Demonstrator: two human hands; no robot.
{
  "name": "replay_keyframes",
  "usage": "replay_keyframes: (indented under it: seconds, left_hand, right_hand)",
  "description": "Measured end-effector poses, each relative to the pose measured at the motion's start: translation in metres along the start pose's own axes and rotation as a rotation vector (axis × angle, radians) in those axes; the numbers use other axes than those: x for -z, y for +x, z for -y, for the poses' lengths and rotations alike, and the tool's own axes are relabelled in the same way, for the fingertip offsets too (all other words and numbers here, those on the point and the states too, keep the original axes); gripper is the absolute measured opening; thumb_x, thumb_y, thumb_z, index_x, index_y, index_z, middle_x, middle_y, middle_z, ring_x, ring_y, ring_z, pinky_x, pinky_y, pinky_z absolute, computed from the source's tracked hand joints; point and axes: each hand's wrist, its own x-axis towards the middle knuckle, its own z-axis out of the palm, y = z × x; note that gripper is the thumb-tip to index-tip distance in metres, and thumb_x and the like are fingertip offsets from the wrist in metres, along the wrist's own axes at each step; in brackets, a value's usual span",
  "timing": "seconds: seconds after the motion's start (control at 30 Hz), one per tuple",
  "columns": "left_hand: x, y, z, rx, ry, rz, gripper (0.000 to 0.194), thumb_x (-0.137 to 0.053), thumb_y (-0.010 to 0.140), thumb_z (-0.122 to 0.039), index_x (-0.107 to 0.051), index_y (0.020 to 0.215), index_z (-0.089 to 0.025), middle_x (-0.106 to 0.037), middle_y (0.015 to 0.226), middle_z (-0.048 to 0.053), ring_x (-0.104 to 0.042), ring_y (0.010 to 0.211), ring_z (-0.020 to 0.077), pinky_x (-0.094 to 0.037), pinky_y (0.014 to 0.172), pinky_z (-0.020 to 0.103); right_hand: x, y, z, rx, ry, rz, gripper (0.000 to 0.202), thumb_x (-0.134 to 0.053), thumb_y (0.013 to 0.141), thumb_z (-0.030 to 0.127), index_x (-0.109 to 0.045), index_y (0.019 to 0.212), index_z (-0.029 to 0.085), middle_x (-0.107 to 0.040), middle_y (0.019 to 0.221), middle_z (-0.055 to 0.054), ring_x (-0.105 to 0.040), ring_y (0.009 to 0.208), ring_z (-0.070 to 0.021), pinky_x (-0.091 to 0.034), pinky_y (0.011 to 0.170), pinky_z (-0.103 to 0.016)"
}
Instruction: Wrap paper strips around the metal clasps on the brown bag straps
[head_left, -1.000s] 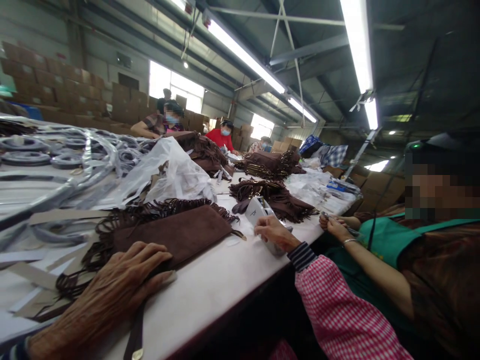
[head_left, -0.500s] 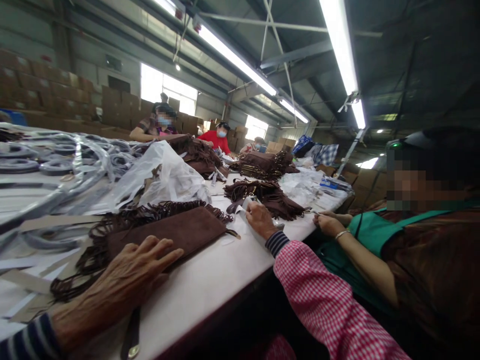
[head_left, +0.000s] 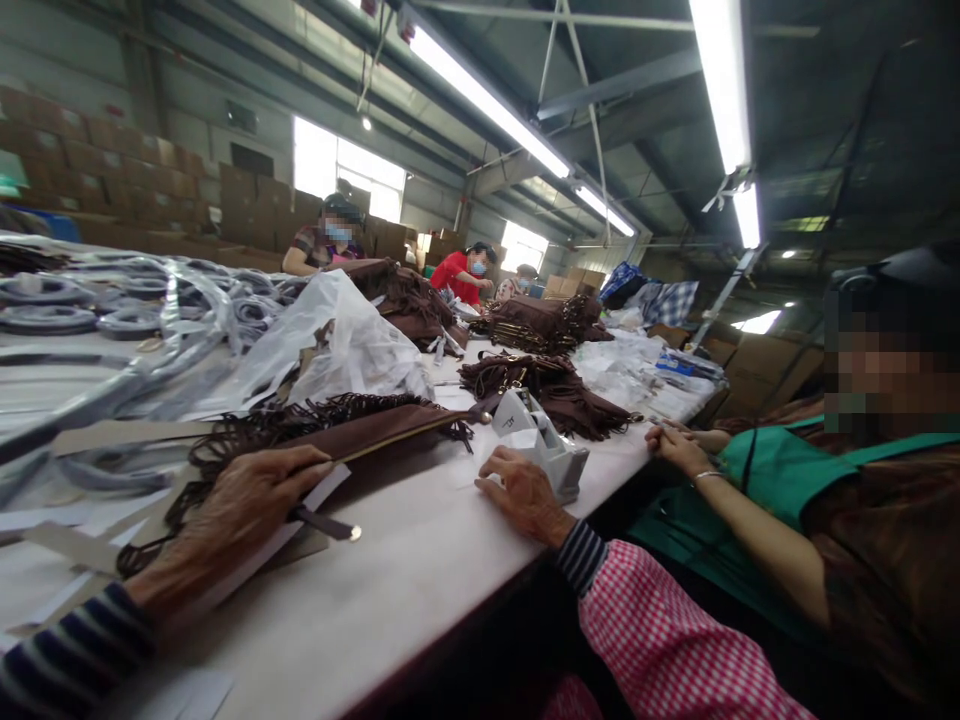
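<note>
On the white table lies a dark brown fringed bag (head_left: 375, 432), its gold zipper edge facing me and tilted up. My left hand (head_left: 251, 500) is closed on the bag's near left edge, thumb on top. A brown strap end (head_left: 330, 522) with a gold stud hangs out below those fingers, beside a white strip of paper (head_left: 319, 497). My right hand (head_left: 521, 492) has its fingers bent together just in front of a pale grey tape dispenser (head_left: 566, 462). Whatever sits in its fingertips is too small to make out.
Behind the dispenser lies a pile of brown fringed bags (head_left: 547, 390), with a taller stack (head_left: 544, 322) beyond. Crumpled clear plastic (head_left: 360, 345) and wrapped grey coils (head_left: 127, 320) cover the left side. A co-worker in a green apron (head_left: 757, 470) sits close on my right.
My left hand has gone from lying flat on the bag to gripping its edge, tilting it up. My right hand has drawn back from the tape dispenser, which now shows more.
</note>
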Motion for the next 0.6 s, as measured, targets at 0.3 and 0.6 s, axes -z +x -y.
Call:
replay_keyframes:
  seconds: [0.3,0.6]
  left_hand:
    - [0.011,0.005,0.008,0.307,-0.182,-0.062,0.038,-0.06,0.086,-0.048,-0.076,0.103,-0.018,-0.08,0.092,-0.003,-0.071,0.095,0.0268,-0.05,0.079,0.029]
    - [0.009,0.005,0.015,0.337,-0.226,-0.074,0.038,-0.059,0.087,-0.048,-0.076,0.104,-0.019,-0.08,0.101,-0.001,-0.07,0.102,0.0284,-0.051,0.087,0.033]
  right_hand:
    - [-0.004,0.021,-0.006,-0.114,-0.141,0.025,0.021,-0.053,0.095,0.023,-0.058,0.115,0.018,-0.06,0.126,-0.011,-0.064,0.098,-0.0221,-0.045,0.08,-0.027]
    - [-0.012,0.025,-0.018,-0.059,-0.121,0.088,0.015,-0.052,0.094,0.016,-0.066,0.092,0.017,-0.067,0.102,-0.009,-0.064,0.092,-0.0199,-0.045,0.082,-0.026]
